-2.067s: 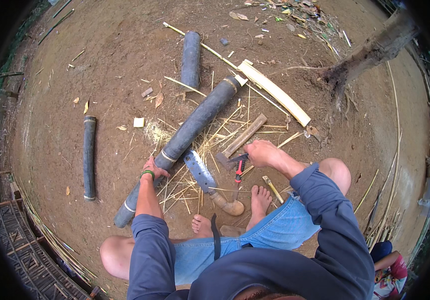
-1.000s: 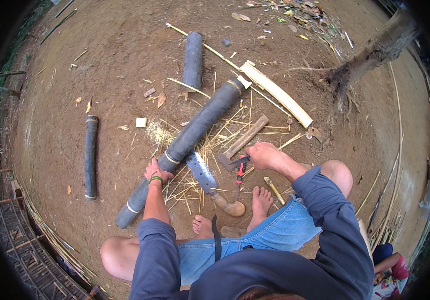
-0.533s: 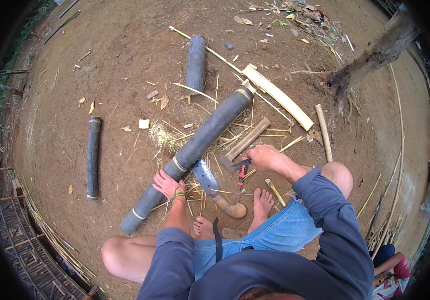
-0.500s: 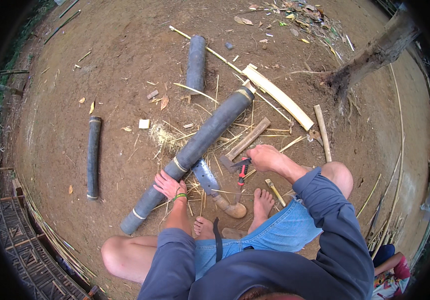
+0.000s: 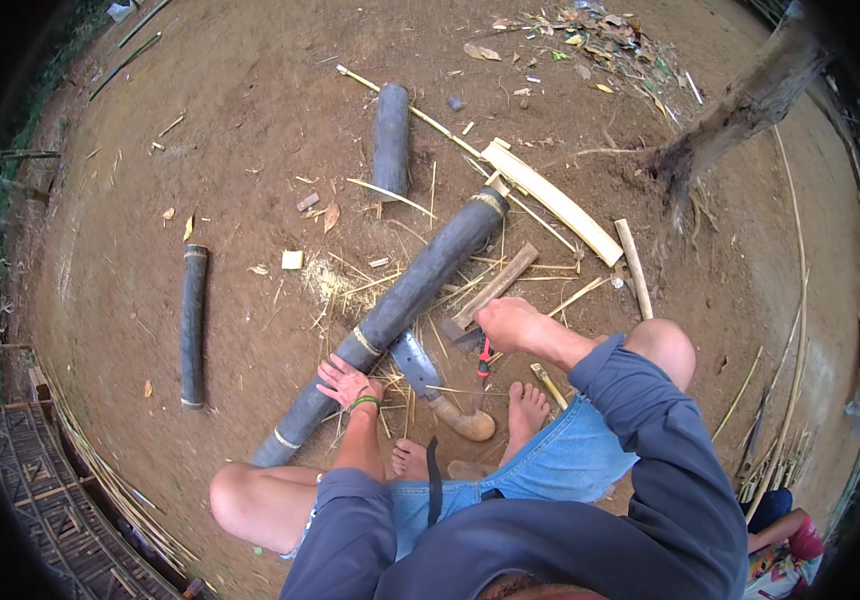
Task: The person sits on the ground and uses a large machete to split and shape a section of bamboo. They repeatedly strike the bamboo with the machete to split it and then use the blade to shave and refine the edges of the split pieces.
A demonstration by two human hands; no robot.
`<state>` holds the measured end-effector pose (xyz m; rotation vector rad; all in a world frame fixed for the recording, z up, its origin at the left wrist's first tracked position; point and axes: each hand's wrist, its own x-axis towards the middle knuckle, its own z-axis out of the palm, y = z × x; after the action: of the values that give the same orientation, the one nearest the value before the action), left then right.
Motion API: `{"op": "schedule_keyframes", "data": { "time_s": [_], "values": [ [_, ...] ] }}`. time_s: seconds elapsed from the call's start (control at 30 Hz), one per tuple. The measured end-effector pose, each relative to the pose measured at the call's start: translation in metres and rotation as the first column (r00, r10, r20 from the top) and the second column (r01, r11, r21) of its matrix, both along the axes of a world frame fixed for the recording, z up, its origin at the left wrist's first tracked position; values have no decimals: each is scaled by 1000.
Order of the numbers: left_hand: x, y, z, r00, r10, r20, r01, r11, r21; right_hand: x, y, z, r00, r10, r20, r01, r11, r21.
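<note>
A long dark bamboo tube [image 5: 415, 285] with pale bands lies slantwise before me, its near end by my left knee. My left hand [image 5: 348, 384] rests on its lower part, fingers spread. My right hand [image 5: 510, 325] is closed just right of the tube; a dark edge shows beside its fingers, but what it holds is mostly hidden. Just below it is a red-and-black tool handle [image 5: 485, 358]. A wooden-handled hammer [image 5: 495, 290] lies beside that hand. A machete [image 5: 415, 362] with a curved wooden grip lies between the tube and my feet, its blade tip against the tube.
A short dark tube [image 5: 391, 140] and a pale split bamboo slat [image 5: 555, 200] lie beyond. Another thin dark tube [image 5: 193, 325] is at left. A round stick [image 5: 634, 268] lies near my right knee. A tree trunk [image 5: 730, 110] stands far right; a person [image 5: 788, 545] sits lower right.
My right hand has shifted slightly left and down, over the top of the red-and-black handle. My left hand stays on the tube, its fingers more spread. The whole view has tilted slightly.
</note>
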<state>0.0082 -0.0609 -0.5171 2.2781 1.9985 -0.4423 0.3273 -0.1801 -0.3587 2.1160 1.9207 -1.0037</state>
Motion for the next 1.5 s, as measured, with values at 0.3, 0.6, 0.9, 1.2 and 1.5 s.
{"op": "schedule_keyframes", "data": {
  "time_s": [0.3, 0.6, 0.9, 1.2, 1.5],
  "values": [
    [-8, 34, 15, 998, -32, 51, 35, 997, -69, -30, 26, 11, 997, 77, -21, -73, 988, 138],
    [-9, 70, 21, 998, -28, 63, 38, 986, -162, -49, 51, 27, 989, 128, -74, -119, 986, 117],
    [-3, 80, 28, 997, -7, 74, 23, 977, -213, -60, 66, 41, 978, 172, -119, -151, 974, 170],
    [-4, 82, 25, 997, 1, 80, 15, 979, -204, -65, 78, 43, 967, 240, -84, -211, 942, 261],
    [-3, 87, 19, 999, 15, 52, -4, 976, -216, -72, 79, 29, 948, 259, -184, -199, 935, 294]
  ]
}}
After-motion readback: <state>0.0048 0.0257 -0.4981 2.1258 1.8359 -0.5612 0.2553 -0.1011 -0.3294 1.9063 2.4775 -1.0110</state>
